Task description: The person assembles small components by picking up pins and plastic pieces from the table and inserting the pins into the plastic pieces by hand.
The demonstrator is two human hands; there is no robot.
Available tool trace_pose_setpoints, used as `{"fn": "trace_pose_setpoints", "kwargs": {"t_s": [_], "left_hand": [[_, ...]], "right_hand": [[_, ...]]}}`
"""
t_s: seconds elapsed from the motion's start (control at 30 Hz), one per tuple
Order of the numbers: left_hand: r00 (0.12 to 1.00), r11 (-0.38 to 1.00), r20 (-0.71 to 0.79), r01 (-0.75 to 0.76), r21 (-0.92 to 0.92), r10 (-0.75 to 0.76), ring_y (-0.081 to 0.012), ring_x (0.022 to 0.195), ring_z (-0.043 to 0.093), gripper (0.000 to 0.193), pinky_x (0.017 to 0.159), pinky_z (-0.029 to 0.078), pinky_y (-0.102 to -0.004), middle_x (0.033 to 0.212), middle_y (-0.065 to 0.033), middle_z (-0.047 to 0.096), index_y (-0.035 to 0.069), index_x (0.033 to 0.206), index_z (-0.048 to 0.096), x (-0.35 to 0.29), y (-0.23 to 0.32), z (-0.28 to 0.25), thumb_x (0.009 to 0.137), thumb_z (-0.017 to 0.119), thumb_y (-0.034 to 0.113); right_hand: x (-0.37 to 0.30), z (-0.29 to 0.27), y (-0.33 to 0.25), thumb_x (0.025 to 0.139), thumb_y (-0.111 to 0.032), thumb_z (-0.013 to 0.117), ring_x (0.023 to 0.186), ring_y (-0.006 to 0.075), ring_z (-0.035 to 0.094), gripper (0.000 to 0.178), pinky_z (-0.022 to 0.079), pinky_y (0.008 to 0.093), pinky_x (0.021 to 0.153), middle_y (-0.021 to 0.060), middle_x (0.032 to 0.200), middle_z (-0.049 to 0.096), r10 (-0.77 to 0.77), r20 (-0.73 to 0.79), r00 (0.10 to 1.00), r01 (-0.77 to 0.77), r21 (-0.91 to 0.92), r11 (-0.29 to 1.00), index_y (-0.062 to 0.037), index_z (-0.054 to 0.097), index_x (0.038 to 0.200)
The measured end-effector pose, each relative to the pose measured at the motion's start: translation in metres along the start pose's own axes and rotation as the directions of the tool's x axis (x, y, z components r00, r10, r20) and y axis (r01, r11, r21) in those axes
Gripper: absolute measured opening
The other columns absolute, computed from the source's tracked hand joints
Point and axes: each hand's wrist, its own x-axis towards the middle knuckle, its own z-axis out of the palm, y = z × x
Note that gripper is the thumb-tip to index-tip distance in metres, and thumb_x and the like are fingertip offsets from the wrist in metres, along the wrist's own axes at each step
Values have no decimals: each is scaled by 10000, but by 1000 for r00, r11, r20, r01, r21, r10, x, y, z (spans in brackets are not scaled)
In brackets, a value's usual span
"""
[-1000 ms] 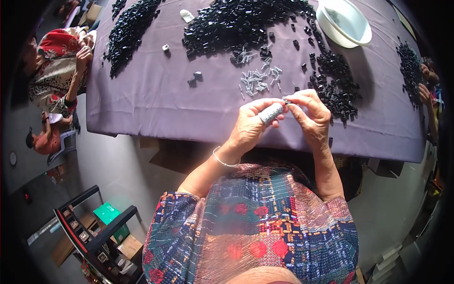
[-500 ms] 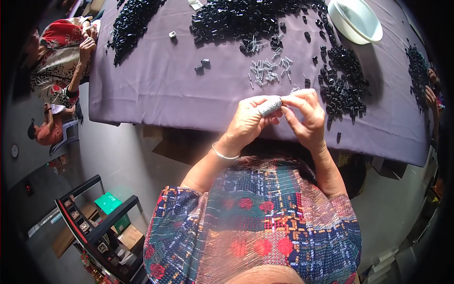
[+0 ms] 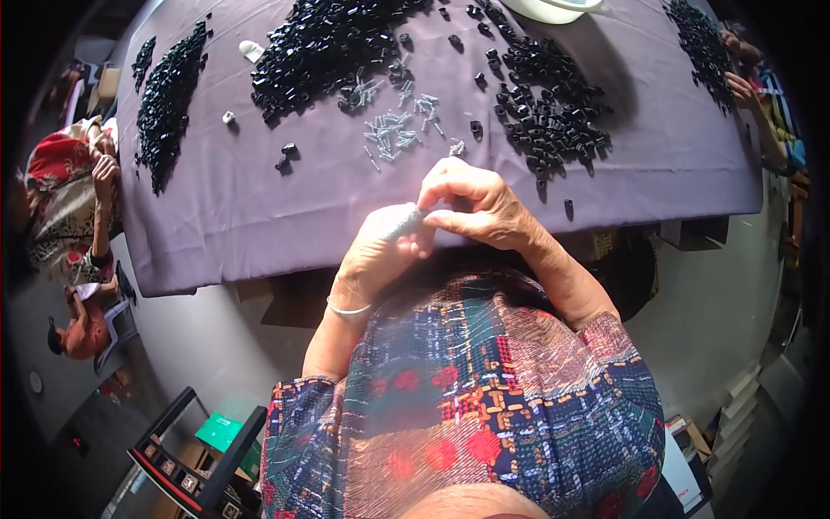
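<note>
Both my hands meet at the near edge of a table under a purple cloth [image 3: 259,216]. My left hand [image 3: 378,253] wears a grey finger cover and its fingers are curled around a small part I cannot see clearly. My right hand [image 3: 477,210] pinches at the same spot with thumb and forefinger. Just beyond them lies a scatter of small silver screws [image 3: 398,130]. A pile of small black plastic parts [image 3: 553,121] sits to the right, and a bigger black heap [image 3: 320,52] lies further back.
Another strip of black parts [image 3: 169,95] runs along the table's left side, and more lie at the far right [image 3: 700,43]. A white bowl [image 3: 549,9] stands at the back. Other people sit at the left [image 3: 65,199] and the right edge [image 3: 752,86]. A black and red trolley [image 3: 194,476] stands on the floor.
My hands have stayed together on the small part and drawn slightly nearer to my body. The view has tilted, so the table sits higher in the picture.
</note>
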Motion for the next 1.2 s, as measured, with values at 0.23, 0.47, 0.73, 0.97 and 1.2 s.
{"fn": "trace_pose_setpoints", "kwargs": {"t_s": [0.23,0.47,0.73,0.97,1.2], "left_hand": [[996,995,-22,-80,53,82,-85,679,482,180,621,429,-215,787,-11,522,1,927,558,-4,-2,14,902,579,178],[991,955,129,2,-296,38,-104,754,522,165,689,464,-238,858,-24,542,11,1009,552,-3,-5,16,906,556,139],[960,915,-118,-201,351,256,-100,694,554,132,644,461,-226,848,-46,616,17,945,611,-11,12,6,881,600,131],[927,831,-58,-302,466,369,-119,704,576,100,659,493,-268,851,-69,615,16,941,581,-7,5,0,889,575,102],[920,746,-124,-216,630,371,-88,688,568,124,645,489,-249,813,-42,620,8,955,596,-5,1,11,889,596,113]], "right_hand": [[3,10,-4,682,-18,710,817,243,554,221,455,342,751,81,860,593,-366,-168,915,268,-426,864,-41,642,891],[-1,14,-9,674,-1,686,770,257,564,237,472,366,697,82,833,594,-487,-186,853,348,-493,798,-21,633,904],[-39,-63,-27,722,-46,688,603,271,561,206,465,359,521,83,775,511,0,176,984,131,-729,672,-59,541,866],[-85,-87,-25,692,59,616,690,304,571,240,478,367,597,115,830,512,201,36,979,-98,-782,615,-43,536,893],[-78,-87,-18,702,116,573,688,238,566,206,480,313,613,105,855,539,-57,-169,984,-83,-716,693,-9,575,866]]}}
